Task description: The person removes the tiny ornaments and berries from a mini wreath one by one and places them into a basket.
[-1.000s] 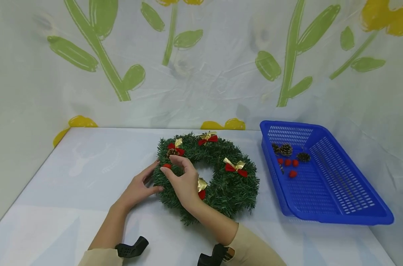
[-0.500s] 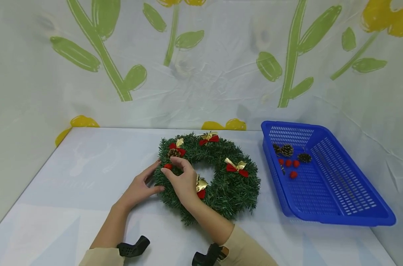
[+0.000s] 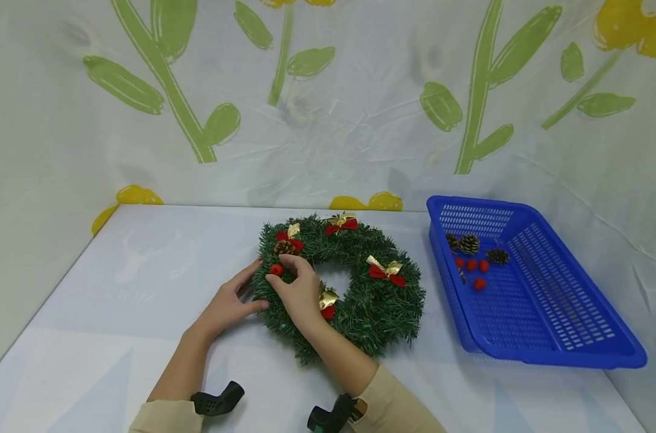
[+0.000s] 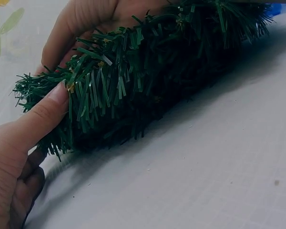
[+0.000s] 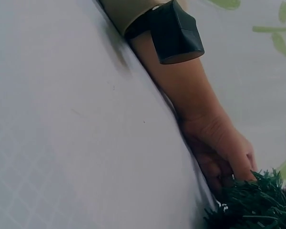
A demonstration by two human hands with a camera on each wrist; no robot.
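Observation:
A green wreath (image 3: pixel 379 319) lies on the table in the head view. My left hand (image 3: pixel 226 305) grips its left edge, thumb (image 4: pixel 45 112) on the outer needles in the left wrist view and fingers partly hidden behind. Over the left side of the ring, my right hand (image 3: pixel 301 294) has its thumb and index finger curled around a small red ball (image 3: pixel 275 269); its other fingers are hidden. Just above that ball sit a pinecone (image 3: pixel 283 247) and a red bow with gold ribbon (image 3: pixel 292 236). Another gold and red bow (image 3: pixel 328 302) shows beside the right hand.
A blue plastic basket (image 3: pixel 544 355) stands on the right, holding several red balls (image 3: pixel 479 284) and pinecones (image 3: pixel 469 243). More bows (image 3: pixel 387 273) decorate the wreath's right and far sides. Behind the white table (image 3: pixel 144 288) hangs a flower-patterned backdrop (image 3: pixel 360 120).
The right forearm has shifted slightly left, and the red ball shows a little more between thumb and index finger. The left hand keeps its place on the wreath.

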